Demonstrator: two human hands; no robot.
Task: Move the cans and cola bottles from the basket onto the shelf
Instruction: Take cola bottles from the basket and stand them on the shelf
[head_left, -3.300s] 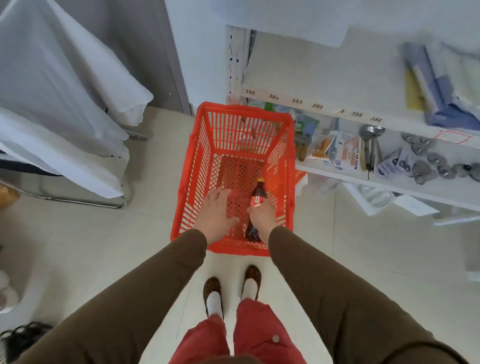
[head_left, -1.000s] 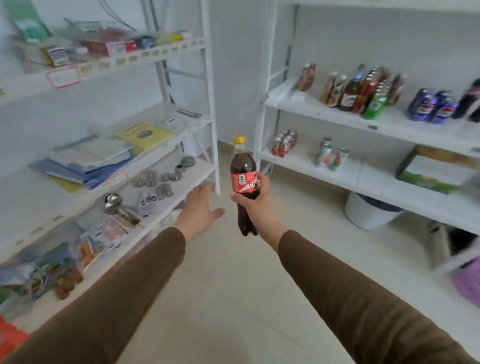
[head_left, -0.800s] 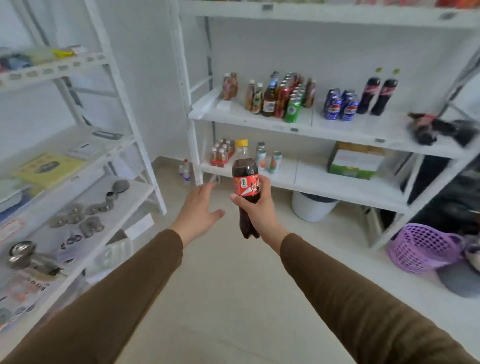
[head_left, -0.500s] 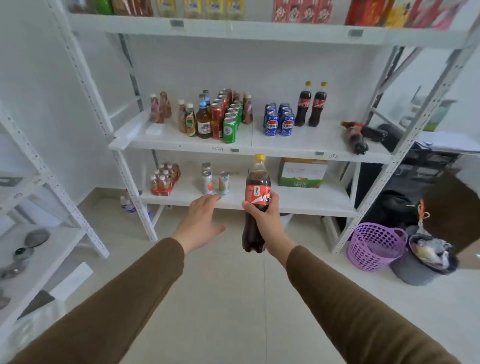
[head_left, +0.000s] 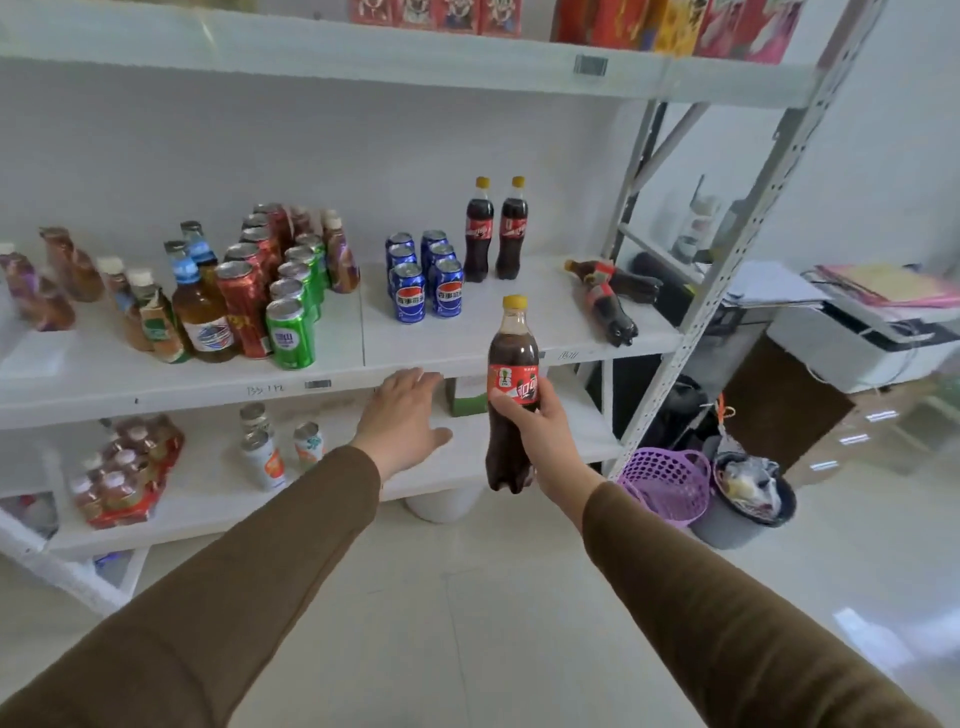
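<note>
My right hand (head_left: 540, 441) grips a cola bottle (head_left: 511, 384) with a yellow cap and red label, upright, in front of the white shelf (head_left: 467, 345). My left hand (head_left: 402, 421) hovers empty with fingers spread, just below the shelf's front edge. On the shelf two cola bottles (head_left: 496, 228) stand at the back, two more (head_left: 608, 296) lie on their sides to the right, and several blue cans (head_left: 426, 275) stand in rows. The basket is out of view.
Red and green cans (head_left: 275, 291) and tea bottles (head_left: 156, 306) crowd the shelf's left half. A lower shelf (head_left: 208, 483) holds cans and a bottle pack. A purple basket (head_left: 667, 483) and grey bin (head_left: 743, 499) sit on the floor right.
I took the cola bottle out of the red basket, turned to the drinks shelf and came closer. The bottle has risen toward the shelf's front edge.
</note>
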